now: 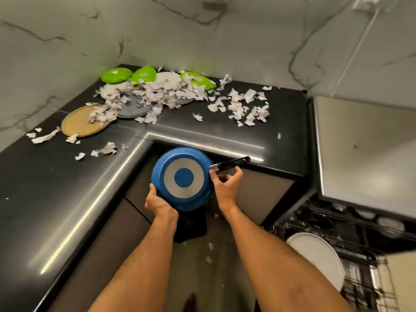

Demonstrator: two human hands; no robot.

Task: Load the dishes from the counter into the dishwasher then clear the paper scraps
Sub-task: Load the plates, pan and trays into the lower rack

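I hold a blue frying pan upside down in front of the counter corner, its steel-ringed base facing me. My left hand grips the rim at the lower left. My right hand curls under the black handle where it joins the pan, index finger on the rim and thumb at the handle. Green plates, white plates, a blue patterned plate and a woven tan plate lie in the black counter's far corner, half buried under torn paper scraps. The open dishwasher rack at the lower right holds a white plate.
More paper scraps are spread on the counter's right part and near its front edge. A steel surface stands at the right, above the rack. A dark flat object and a few scraps lie on the floor. Marble walls enclose the corner.
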